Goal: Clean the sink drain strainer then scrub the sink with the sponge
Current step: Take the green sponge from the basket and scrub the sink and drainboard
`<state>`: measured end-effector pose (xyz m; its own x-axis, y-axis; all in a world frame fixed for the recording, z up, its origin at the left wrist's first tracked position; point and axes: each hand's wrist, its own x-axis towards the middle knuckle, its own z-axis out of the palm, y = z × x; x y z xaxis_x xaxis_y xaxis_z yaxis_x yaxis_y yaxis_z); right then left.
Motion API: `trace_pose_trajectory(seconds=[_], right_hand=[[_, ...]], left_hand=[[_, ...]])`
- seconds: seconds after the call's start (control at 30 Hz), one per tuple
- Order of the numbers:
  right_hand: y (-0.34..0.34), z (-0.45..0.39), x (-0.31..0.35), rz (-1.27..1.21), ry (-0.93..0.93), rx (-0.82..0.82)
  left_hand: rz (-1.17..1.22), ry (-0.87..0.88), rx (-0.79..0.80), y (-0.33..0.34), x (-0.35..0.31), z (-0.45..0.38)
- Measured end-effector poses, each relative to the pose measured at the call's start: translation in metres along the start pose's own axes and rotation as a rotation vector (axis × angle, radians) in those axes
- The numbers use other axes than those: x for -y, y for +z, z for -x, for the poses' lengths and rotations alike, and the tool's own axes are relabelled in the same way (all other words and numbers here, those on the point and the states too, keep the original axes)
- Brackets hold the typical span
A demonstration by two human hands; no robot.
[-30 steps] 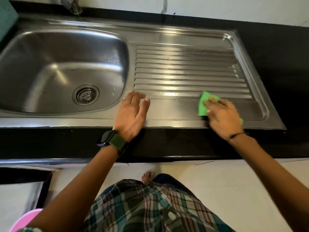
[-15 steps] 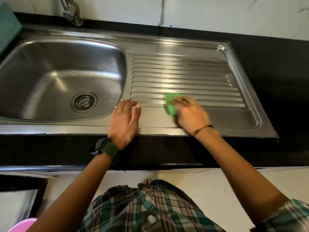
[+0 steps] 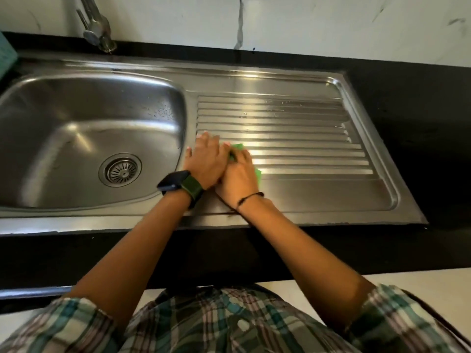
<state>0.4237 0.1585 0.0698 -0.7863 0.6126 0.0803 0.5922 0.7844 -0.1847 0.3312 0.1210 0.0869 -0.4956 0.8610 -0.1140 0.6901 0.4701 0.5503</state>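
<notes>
A steel sink (image 3: 91,72) fills the left, with its round drain strainer (image 3: 120,169) seated in the basin floor. To its right lies the ribbed drainboard (image 3: 305,138). My right hand (image 3: 238,178) covers a green sponge (image 3: 238,147) at the drainboard's left end; only green slivers show above and right of the hand. Whether its fingers curl round the sponge is hidden. My left hand (image 3: 205,160), with a dark watch on the wrist, lies flat on the steel beside the right hand and touches it.
A metal tap (image 3: 98,31) rises at the back left. Black countertop (image 3: 420,118) surrounds the sink, with a white marbled wall (image 3: 305,24) behind. A teal object (image 3: 6,57) sits at the far left edge.
My right hand has slid the sponge leftward along the drainboard, from its right part to its left end, until it meets my left hand. The camera view has moved closer.
</notes>
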Motion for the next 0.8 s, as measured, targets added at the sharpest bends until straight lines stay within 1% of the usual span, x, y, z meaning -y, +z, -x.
trace_pose_trajectory(seconds=[0.03, 0.1, 0.13, 0.17, 0.2, 0.23, 0.3, 0.33, 0.4, 0.47, 0.5, 0.57, 0.73, 0.8], right_hand=[[0.0, -0.005, 0.006, 0.002, -0.06, 0.018], [-0.003, -0.01, -0.01, 0.05, -0.142, 0.034], [-0.007, -0.008, -0.026, 0.084, -0.15, 0.023], [-0.011, -0.005, -0.047, 0.118, -0.119, 0.009], [-0.017, 0.0, -0.072, 0.152, -0.043, -0.004], [-0.023, 0.004, -0.103, 0.183, 0.072, -0.006], [-0.04, 0.012, -0.171, 0.214, 0.35, 0.0], [-0.049, 0.016, -0.198, 0.191, 0.466, -0.011], [-0.057, 0.018, -0.222, 0.096, 0.603, -0.066], [-0.048, 0.008, -0.213, 0.088, 0.647, -0.103], [-0.042, 0.002, -0.201, 0.104, 0.64, -0.11], [-0.03, -0.014, -0.166, 0.088, 0.542, -0.1], [0.006, -0.064, -0.043, 0.001, 0.05, -0.008], [0.011, -0.076, -0.023, 0.027, -0.1, 0.011]], left_hand=[[0.003, 0.016, -0.042, -0.005, 0.004, -0.006], [0.014, 0.043, -0.111, -0.01, 0.012, -0.019], [0.034, 0.036, -0.126, -0.01, 0.014, -0.023], [0.056, 0.02, -0.128, -0.008, 0.014, -0.026], [0.063, 0.012, -0.121, -0.005, 0.013, -0.029], [0.052, 0.017, -0.111, -0.001, 0.012, -0.032], [-0.005, 0.037, -0.096, 0.008, 0.009, -0.039], [-0.04, 0.04, -0.102, 0.011, 0.007, -0.042], [-0.079, 0.025, -0.125, 0.016, 0.003, -0.045], [-0.029, 0.013, -0.134, 0.019, 0.003, -0.047], [0.014, 0.016, -0.136, 0.019, 0.003, -0.046], [0.111, 0.032, -0.15, 0.017, 0.003, -0.043], [0.432, 0.024, -0.281, 0.01, -0.001, -0.039], [0.51, 0.01, -0.289, 0.007, -0.001, -0.037]])
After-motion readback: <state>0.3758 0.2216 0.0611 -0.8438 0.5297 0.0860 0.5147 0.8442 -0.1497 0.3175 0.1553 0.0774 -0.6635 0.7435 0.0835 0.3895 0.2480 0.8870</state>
